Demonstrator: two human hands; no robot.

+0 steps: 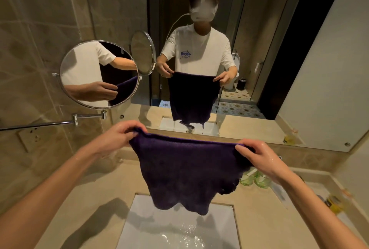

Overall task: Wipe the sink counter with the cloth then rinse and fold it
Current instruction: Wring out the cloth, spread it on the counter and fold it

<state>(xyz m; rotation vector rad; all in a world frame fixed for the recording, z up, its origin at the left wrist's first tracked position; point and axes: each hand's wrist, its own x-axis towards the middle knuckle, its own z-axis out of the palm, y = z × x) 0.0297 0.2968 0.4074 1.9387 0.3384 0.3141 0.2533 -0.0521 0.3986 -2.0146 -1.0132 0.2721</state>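
Observation:
A dark purple cloth hangs spread out in the air above the white sink. My left hand pinches its upper left corner. My right hand pinches its upper right corner, and that hand looks wet. The cloth's top edge is stretched between both hands and its ragged lower edge dangles over the basin, where water glistens. The beige stone counter surrounds the sink. The tap is hidden behind the cloth.
A wall mirror faces me and reflects a person holding the cloth. A round swing-arm mirror juts from the tiled left wall. Two green glasses and small bottles stand on the counter's right side.

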